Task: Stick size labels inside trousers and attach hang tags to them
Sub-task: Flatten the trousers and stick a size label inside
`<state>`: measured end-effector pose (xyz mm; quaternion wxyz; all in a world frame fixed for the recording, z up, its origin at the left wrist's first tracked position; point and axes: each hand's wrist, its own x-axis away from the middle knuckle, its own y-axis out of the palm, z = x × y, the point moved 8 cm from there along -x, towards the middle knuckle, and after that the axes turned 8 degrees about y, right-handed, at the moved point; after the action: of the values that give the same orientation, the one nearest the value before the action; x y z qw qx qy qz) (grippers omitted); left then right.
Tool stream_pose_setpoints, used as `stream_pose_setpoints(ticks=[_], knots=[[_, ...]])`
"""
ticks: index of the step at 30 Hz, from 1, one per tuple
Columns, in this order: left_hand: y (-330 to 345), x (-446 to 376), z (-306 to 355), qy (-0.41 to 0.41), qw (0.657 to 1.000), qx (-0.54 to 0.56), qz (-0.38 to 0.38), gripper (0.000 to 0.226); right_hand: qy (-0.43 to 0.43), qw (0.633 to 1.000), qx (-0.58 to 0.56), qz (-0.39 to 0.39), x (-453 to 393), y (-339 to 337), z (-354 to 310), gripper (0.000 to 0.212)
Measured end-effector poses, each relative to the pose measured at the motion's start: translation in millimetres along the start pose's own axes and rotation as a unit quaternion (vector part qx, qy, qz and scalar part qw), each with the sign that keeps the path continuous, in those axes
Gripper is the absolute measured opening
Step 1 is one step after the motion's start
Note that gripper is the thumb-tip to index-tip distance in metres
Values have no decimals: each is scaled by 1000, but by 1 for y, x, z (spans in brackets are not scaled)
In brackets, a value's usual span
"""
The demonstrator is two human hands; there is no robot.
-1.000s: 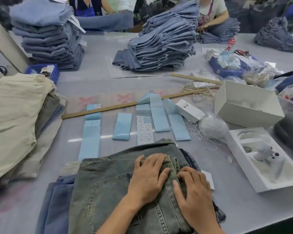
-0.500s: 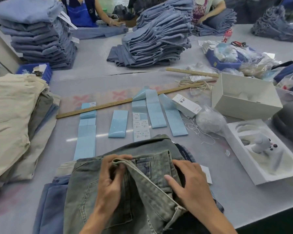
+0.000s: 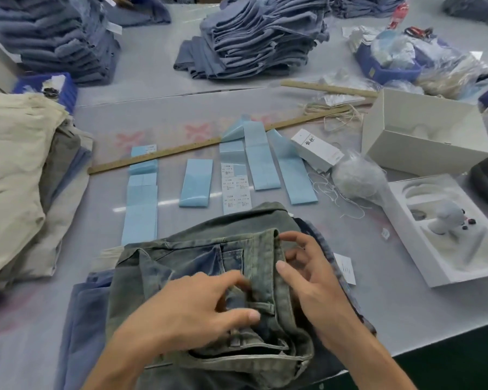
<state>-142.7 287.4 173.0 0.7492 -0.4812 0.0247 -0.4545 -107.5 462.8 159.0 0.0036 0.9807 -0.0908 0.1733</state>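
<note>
Jeans [image 3: 197, 266] lower centre, waistband folded open | your left hand [image 3: 192, 305] pinches the inner waistband, right hand [image 3: 307, 274] hovers loose-fingered, holding nothing | label sheet [image 3: 235, 190] just above, untouched | no sticker or hang tag visible on this pair; both left.

Wooden ruler [image 3: 181, 149] mid-table; white box [image 3: 423, 142] rt (open).

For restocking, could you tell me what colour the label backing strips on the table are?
Light blue backing strips, seen in the head view.
</note>
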Motion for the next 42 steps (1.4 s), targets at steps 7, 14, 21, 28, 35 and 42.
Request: stream_pose_setpoints(ticks=[7,14,21,28,35,42], knots=[[-7,-10,6,-48,982,69,167,54,76,968,-226,-74,5,18,9,35],[-4,2,-31,-55,892,369,255,66,-27,990,121,66,2,-4,-3,32],[-6,1,-56,-82,809,532,235,37,-75,973,197,91,1,1,-20,21],[-21,-17,-39,-18,872,430,236,52,-91,963,252,13,-9,21,-35,15],[1,11,-28,39,929,347,121,67,-230,888,366,156,11,8,-54,30],[13,44,-29,100,986,98,90,51,-330,870,359,-69,39,29,-37,14]])
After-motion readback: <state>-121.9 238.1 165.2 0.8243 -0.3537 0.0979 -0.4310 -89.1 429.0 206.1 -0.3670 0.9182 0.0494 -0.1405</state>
